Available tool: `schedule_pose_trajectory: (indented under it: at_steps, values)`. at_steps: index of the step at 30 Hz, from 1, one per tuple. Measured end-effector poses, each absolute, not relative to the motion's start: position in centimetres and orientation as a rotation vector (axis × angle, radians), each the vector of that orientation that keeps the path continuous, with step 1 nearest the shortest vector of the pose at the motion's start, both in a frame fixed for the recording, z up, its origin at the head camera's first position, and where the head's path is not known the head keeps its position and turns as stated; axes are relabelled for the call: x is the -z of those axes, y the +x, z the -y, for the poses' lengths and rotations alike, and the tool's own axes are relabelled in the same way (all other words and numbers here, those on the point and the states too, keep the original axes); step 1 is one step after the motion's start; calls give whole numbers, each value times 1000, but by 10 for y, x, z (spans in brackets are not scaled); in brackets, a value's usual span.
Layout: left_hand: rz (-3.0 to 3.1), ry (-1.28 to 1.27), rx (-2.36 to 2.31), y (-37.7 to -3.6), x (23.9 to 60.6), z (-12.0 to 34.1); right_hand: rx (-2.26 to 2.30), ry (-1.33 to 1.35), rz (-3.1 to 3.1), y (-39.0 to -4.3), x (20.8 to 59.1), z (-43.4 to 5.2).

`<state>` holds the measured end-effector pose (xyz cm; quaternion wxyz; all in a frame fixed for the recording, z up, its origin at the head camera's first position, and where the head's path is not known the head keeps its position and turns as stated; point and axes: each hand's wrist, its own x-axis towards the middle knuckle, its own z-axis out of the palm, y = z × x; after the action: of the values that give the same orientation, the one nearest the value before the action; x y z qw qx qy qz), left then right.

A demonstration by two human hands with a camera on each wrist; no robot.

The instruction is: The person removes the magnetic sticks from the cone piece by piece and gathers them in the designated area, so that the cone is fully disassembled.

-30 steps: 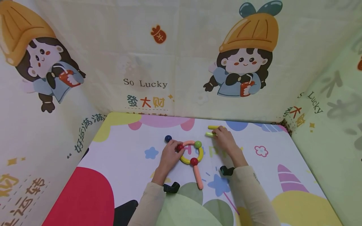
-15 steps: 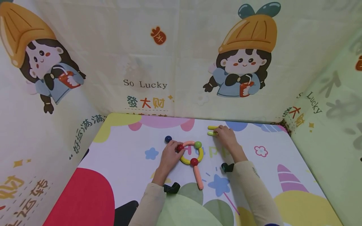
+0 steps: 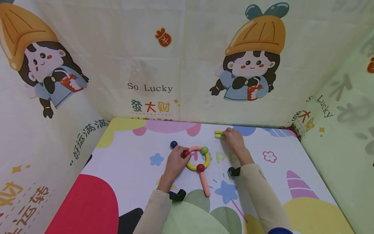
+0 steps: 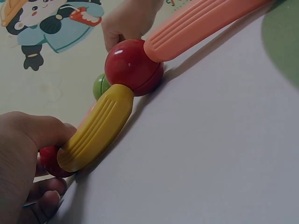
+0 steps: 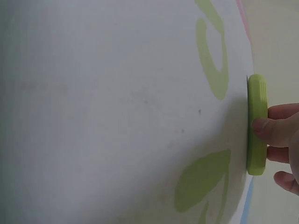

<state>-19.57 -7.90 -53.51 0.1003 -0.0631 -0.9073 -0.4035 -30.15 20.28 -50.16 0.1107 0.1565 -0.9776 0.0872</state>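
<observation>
Left hand (image 3: 174, 161) pinches red ball (image 3: 186, 153) of ring; right hand (image 3: 233, 140) pinches green stick (image 5: 257, 124). We judge: jolting ring may detach segments.

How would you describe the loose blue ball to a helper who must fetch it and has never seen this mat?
Find the ring of curved sticks in the middle of the printed mat. The dark blue ball lies alone just beyond the left hand, at the ring's upper left. Unlike the red and green balls, it joins no stick.
</observation>
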Motion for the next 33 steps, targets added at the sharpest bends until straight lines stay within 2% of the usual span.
schedule_pose_trajectory:
  at_steps: [17, 33]
  values:
    - [2669, -204, 1200, -195, 537, 79, -324, 544, 2749, -311, 508, -207]
    - [2662, -217, 1193, -195, 538, 80, -361, 550, 2749, -304, 504, -205]
